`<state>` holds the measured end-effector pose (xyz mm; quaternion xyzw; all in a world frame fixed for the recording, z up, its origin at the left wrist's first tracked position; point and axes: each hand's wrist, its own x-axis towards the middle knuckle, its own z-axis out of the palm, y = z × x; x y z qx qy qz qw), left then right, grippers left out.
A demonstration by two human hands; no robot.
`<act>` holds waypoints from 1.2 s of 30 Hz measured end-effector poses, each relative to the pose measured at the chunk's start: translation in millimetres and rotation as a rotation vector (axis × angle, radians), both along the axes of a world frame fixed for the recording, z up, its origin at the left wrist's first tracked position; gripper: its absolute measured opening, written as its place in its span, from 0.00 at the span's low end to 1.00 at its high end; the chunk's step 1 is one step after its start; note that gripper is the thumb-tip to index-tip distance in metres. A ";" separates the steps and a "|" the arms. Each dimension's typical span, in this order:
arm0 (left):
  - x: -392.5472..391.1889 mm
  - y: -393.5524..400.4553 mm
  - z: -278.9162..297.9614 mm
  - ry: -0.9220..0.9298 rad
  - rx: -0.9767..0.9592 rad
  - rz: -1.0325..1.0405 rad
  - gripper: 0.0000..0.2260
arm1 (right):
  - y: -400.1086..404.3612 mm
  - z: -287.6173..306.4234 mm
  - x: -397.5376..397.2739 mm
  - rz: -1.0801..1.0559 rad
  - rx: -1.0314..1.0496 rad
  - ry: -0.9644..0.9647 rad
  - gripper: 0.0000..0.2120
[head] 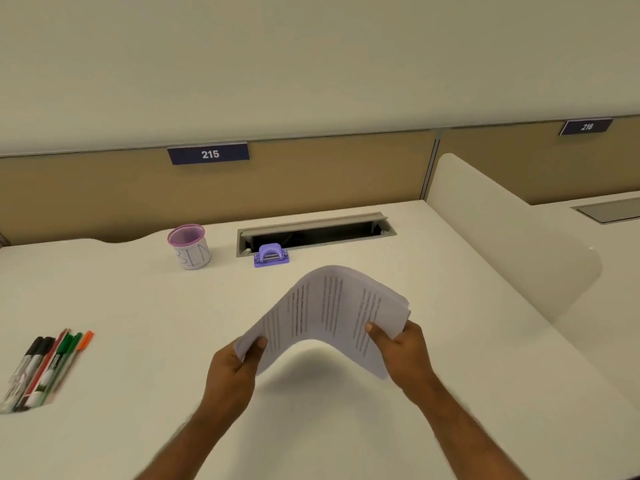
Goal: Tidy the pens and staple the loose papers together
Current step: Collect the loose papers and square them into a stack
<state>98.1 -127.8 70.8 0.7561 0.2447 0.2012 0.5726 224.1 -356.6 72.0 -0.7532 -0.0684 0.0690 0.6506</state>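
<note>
— So, where are the papers (325, 313) right now?

— Up off the tabletop (138, 306), held between both hands. The left hand (232, 368) pinches the near-left corner, the right hand (401, 348) clamps the right edge, thumb on top. Each grip is closed on the stack.

— How will it handle?

— Light and floppy, I'd judge; the sheets arch upward in the middle. Loose pages could slide apart, so squaring the edges and holding near one corner seems wise before stapling.

— And the stapler?

— A small purple stapler (271, 256) sits beyond the papers, just in front of the cable slot (315, 232). The pens (45, 365) lie bunched at the far left, well apart from the pink-rimmed cup (189, 247).

— Any writing?

— Partition tags read "215" (209, 154) and "216" (586, 126). The cup has hand-drawn letters, unclear. The printed text on the papers is too blurred to read.
</note>
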 end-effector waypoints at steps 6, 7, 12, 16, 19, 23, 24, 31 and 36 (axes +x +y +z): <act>-2.1 2.8 4.8 -0.005 -0.083 0.028 0.06 | -3.1 -4.4 -2.2 0.012 0.004 -0.005 0.05; -1.3 3.8 5.1 0.006 -0.093 0.018 0.07 | -3.3 -4.4 -0.3 0.023 -0.008 -0.016 0.05; 0.3 6.6 1.9 0.044 -0.164 0.013 0.09 | -1.4 -9.1 -0.6 0.047 -0.057 -0.003 0.06; 2.7 4.6 3.8 0.072 -0.197 -0.006 0.08 | -3.3 -6.4 1.3 0.064 -0.037 0.025 0.05; 4.3 7.0 5.4 0.067 -0.238 0.020 0.08 | -6.3 -8.8 2.8 0.037 -0.013 0.060 0.04; 5.4 12.7 9.7 0.067 -0.309 -0.027 0.09 | -10.9 2.2 8.3 0.038 0.045 0.027 0.06; 5.9 15.0 10.9 0.070 -0.338 -0.032 0.09 | -12.5 4.1 10.8 0.030 0.064 0.019 0.06; 7.3 21.1 12.1 0.022 -0.559 -0.080 0.13 | -20.3 3.8 19.4 -0.202 0.128 0.098 0.31; 11.7 14.6 12.5 -0.040 -0.680 -0.074 0.14 | -7.6 -0.2 4.4 -0.155 0.380 0.394 0.28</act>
